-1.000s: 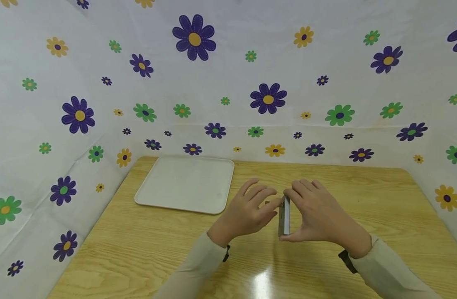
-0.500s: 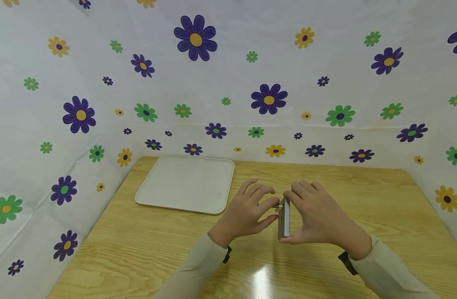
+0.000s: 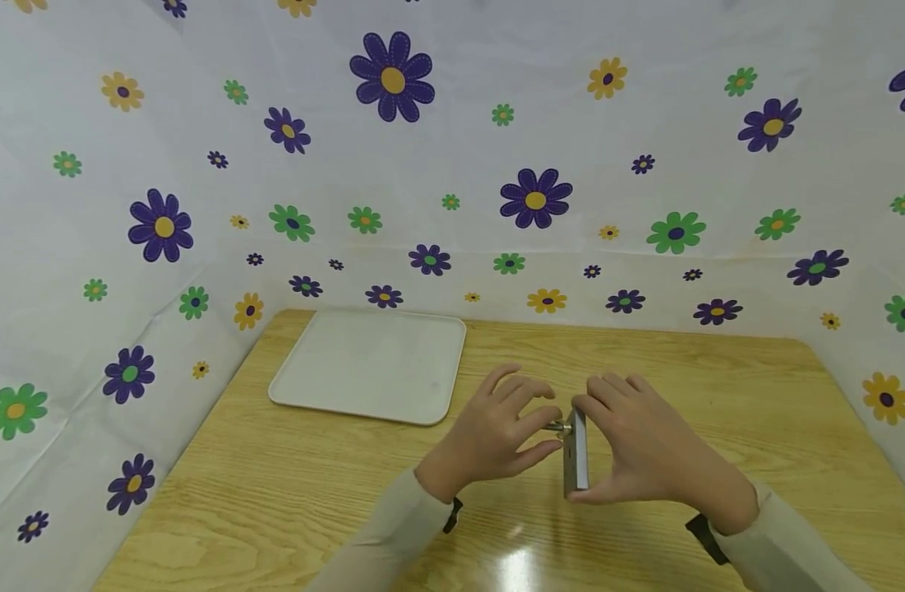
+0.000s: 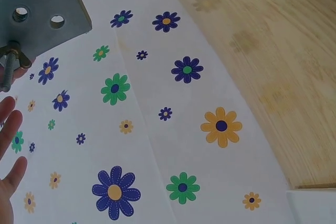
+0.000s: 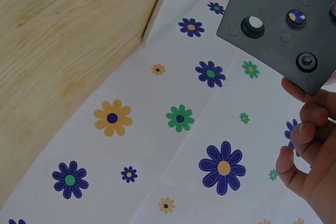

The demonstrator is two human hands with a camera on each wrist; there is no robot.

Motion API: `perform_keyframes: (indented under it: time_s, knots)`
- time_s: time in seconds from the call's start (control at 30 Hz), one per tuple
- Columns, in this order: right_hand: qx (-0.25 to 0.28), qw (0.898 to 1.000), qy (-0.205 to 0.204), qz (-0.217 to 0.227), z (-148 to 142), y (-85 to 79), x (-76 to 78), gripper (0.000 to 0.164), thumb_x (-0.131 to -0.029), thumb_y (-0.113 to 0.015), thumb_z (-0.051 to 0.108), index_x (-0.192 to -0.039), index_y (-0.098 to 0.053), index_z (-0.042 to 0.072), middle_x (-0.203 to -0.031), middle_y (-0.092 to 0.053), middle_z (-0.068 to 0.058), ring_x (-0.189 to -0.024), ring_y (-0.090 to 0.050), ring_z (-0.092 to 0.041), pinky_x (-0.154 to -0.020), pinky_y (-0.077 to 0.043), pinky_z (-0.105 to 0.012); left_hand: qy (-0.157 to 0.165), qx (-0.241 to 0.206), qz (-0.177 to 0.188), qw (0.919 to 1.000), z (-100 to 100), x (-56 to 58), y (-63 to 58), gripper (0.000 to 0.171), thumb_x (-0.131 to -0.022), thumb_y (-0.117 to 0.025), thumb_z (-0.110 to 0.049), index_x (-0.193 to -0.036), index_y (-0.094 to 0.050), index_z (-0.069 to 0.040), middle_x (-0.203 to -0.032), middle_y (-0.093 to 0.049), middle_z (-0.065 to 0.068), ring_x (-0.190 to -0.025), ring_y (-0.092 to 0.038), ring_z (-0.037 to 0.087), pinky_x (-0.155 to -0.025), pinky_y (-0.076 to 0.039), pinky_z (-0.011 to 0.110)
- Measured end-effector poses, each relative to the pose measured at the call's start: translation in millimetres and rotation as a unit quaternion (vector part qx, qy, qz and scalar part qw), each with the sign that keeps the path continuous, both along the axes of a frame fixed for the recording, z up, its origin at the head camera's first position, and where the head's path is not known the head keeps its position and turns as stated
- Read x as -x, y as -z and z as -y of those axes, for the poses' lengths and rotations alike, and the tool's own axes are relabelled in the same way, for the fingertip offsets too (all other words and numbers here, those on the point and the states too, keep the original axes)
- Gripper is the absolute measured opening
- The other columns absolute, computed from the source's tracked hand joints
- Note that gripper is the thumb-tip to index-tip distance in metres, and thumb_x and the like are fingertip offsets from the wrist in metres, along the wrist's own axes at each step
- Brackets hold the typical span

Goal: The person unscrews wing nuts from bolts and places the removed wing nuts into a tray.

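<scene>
A grey plate with several round holes (image 3: 576, 460) stands on edge above the table, its right wrist view face (image 5: 278, 43) dark. My right hand (image 3: 637, 444) holds it by opposite edges, thumb below and fingers at the top. A bolt (image 4: 9, 74) sticks out of the plate towards my left hand, with a wing nut (image 4: 20, 56) on it close to the plate. On the other face, the bolt's socket head (image 5: 306, 62) sits in a recessed hole. My left hand (image 3: 496, 436) is beside the bolt's free end, thumb and fingers spread apart around it.
A white rectangular tray (image 3: 367, 366) lies at the back left of the wooden table (image 3: 274, 493). Flower-printed white cloth (image 3: 437, 148) hangs behind the table and along its sides.
My left thumb and forefinger, close together at the bolt a second ago, have parted, exposing the bolt. Both hands and the plate have shifted slightly right and nearer to me.
</scene>
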State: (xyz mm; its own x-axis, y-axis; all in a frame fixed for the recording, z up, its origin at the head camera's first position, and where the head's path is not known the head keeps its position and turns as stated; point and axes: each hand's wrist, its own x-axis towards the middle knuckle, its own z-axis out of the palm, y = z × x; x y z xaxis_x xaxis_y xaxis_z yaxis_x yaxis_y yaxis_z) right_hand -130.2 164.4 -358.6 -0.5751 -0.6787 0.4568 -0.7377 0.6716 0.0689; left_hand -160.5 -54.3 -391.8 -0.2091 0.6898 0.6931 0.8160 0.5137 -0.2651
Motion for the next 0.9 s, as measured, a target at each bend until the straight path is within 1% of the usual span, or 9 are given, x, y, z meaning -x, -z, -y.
perform_keyframes:
  time_s: [0.2, 0.37, 0.43, 0.53, 0.6, 0.63, 0.7, 0.8, 0.9]
  knots:
    - [0.004, 1.000, -0.011, -0.017, 0.8, 0.4, -2.3, 0.087, -0.054, -0.058, 0.086, -0.096, -0.061, 0.009, -0.085, -0.050, 0.001, -0.076, -0.043, -0.013, -0.065, -0.035, -0.031, 0.006, 0.006, -0.012, 0.9999, -3.4, -1.6, -4.7, 0.016, -0.083, -0.068, -0.037, -0.086, -0.068, -0.021, -0.101, -0.062, -0.002, -0.093, -0.059, 0.013, -0.100, -0.044, 0.039]
    - [0.007, 0.999, -0.021, -0.026, 2.0, 0.2, -2.7, 0.087, -0.056, -0.056, 0.087, -0.096, -0.061, 0.009, -0.085, -0.049, 0.002, -0.075, -0.042, -0.013, -0.065, -0.034, -0.029, -0.012, 0.021, 0.000, 0.9997, -4.6, -1.4, -8.6, 0.011, -0.086, -0.065, -0.032, -0.084, -0.067, -0.022, -0.098, -0.063, -0.003, -0.093, -0.059, 0.012, -0.100, -0.044, 0.039]
    - [0.006, 0.999, -0.022, -0.023, 2.3, 0.5, -2.6, 0.088, -0.055, -0.057, 0.087, -0.097, -0.061, 0.010, -0.086, -0.049, 0.002, -0.076, -0.043, -0.013, -0.066, -0.034, -0.030, -0.022, 0.028, 0.029, 0.9989, -5.0, -1.8, -9.9, 0.011, -0.087, -0.065, -0.032, -0.085, -0.067, -0.022, -0.098, -0.062, -0.004, -0.093, -0.059, 0.011, -0.101, -0.043, 0.038]
    - [0.003, 0.999, -0.022, -0.022, 2.2, 1.3, -2.3, 0.089, -0.054, -0.057, 0.087, -0.097, -0.061, 0.010, -0.087, -0.049, 0.002, -0.078, -0.044, -0.013, -0.066, -0.035, -0.030, -0.030, 0.029, 0.089, 0.9951, -4.8, -3.2, -12.2, 0.011, -0.088, -0.064, -0.032, -0.090, -0.067, -0.021, -0.098, -0.062, -0.005, -0.095, -0.059, 0.010, -0.103, -0.042, 0.038]
    - [0.001, 0.999, -0.022, -0.024, 2.3, 1.6, -2.1, 0.089, -0.054, -0.057, 0.087, -0.097, -0.061, 0.010, -0.086, -0.049, 0.002, -0.078, -0.044, -0.013, -0.066, -0.035, -0.031, -0.030, 0.021, 0.122, 0.9918, -4.0, -4.1, -13.2, 0.015, -0.088, -0.064, -0.033, -0.096, -0.066, -0.020, -0.100, -0.061, -0.004, -0.096, -0.058, 0.010, -0.103, -0.041, 0.037]
    - [0.002, 0.999, -0.022, -0.026, 2.3, 1.7, -2.0, 0.088, -0.054, -0.057, 0.087, -0.096, -0.061, 0.010, -0.086, -0.049, 0.002, -0.077, -0.044, -0.013, -0.066, -0.035, -0.030, -0.026, 0.017, 0.129, 0.9911, -3.1, -4.4, -13.4, 0.019, -0.087, -0.065, -0.034, -0.099, -0.065, -0.020, -0.102, -0.061, -0.003, -0.098, -0.057, 0.011, -0.103, -0.041, 0.037]
    - [0.004, 0.999, -0.022, -0.026, 2.4, 1.5, -2.1, 0.088, -0.055, -0.057, 0.087, -0.096, -0.061, 0.009, -0.085, -0.049, 0.002, -0.076, -0.043, -0.013, -0.066, -0.035, -0.030, -0.014, 0.011, 0.122, 0.9924, -1.5, -5.1, -13.0, 0.026, -0.085, -0.067, -0.036, -0.104, -0.064, -0.018, -0.105, -0.060, -0.002, -0.101, -0.056, 0.012, -0.103, -0.041, 0.038]
    - [0.005, 0.999, -0.020, -0.026, 1.7, 1.3, -2.3, 0.088, -0.055, -0.057, 0.087, -0.096, -0.061, 0.009, -0.085, -0.050, 0.002, -0.076, -0.044, -0.013, -0.066, -0.035, -0.031, 0.005, 0.012, 0.085, 0.9963, 0.2, -5.8, -10.5, 0.034, -0.081, -0.070, -0.041, -0.106, -0.063, -0.018, -0.109, -0.059, 0.001, -0.104, -0.056, 0.014, -0.103, -0.041, 0.038]
    - [0.004, 0.999, -0.018, -0.029, 1.2, 0.7, -1.9, 0.088, -0.056, -0.057, 0.087, -0.096, -0.061, 0.009, -0.086, -0.051, 0.001, -0.076, -0.044, -0.013, -0.066, -0.036, -0.031, 0.010, 0.016, 0.051, 0.9985, 0.2, -5.2, -7.2, 0.037, -0.078, -0.071, -0.045, -0.104, -0.064, -0.019, -0.112, -0.059, 0.002, -0.105, -0.056, 0.015, -0.102, -0.042, 0.038]
